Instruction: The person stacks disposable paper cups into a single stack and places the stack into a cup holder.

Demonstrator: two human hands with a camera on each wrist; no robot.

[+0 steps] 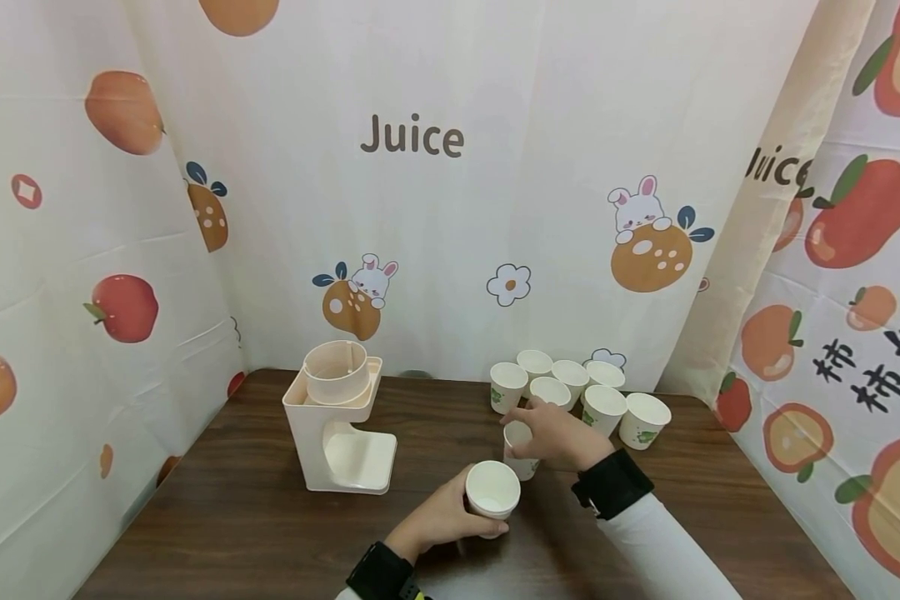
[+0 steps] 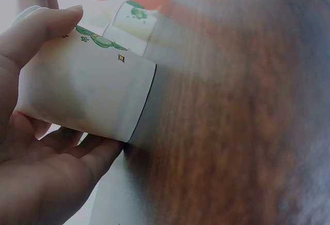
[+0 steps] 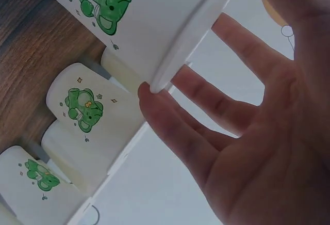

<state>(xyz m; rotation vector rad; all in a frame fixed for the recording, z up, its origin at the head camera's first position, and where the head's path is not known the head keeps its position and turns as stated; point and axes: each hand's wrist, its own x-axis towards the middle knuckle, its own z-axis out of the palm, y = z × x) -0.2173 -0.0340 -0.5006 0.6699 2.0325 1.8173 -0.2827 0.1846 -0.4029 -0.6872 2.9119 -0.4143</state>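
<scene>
The left hand point(image 1: 448, 512) gripped a cup point(image 1: 493, 488), fingers curled round its wall. The right hand point(image 1: 558, 433) pinched the rim of a second cup point(image 1: 526, 470) just beside it; firmness could not be told. Light, even pressure was judged necessary, lest the rims buckle.

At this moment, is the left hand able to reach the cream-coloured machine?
Probably yes: nothing shows between the left hand and the cream-coloured machine, though the cup it holds could hinder gripping.

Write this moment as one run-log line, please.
left hand: holds paper cup | right hand: grasps second cup | other cups: clustered behind
</scene>
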